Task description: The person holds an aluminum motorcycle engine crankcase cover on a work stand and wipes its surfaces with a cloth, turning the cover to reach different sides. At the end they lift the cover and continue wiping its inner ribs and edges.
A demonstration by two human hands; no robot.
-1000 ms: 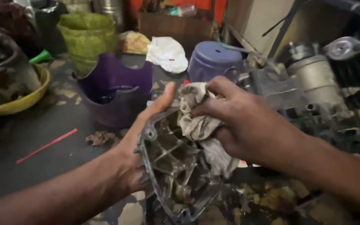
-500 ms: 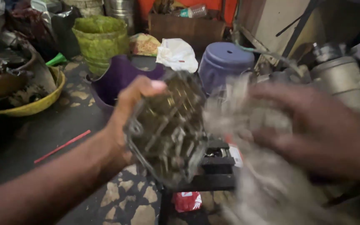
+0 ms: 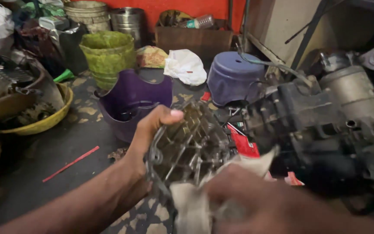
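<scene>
The left hand (image 3: 152, 130) is clamping the casing (image 3: 187, 147); the right hand (image 3: 256, 199), gripping a rag (image 3: 191, 203), is wiping it. Next probably calls for reaching its inner ribs.

A single head-worn view looks down and forward from the person's own eye level, facing across a workshop floor (image 3: 44, 160) toward a red wall (image 3: 182, 8) at the far side. It sits very close to the hands, which fill the lower middle of the frame; the right hand (image 3: 256, 199) is so near the lens that it blurs. No second view overlaps it
</scene>
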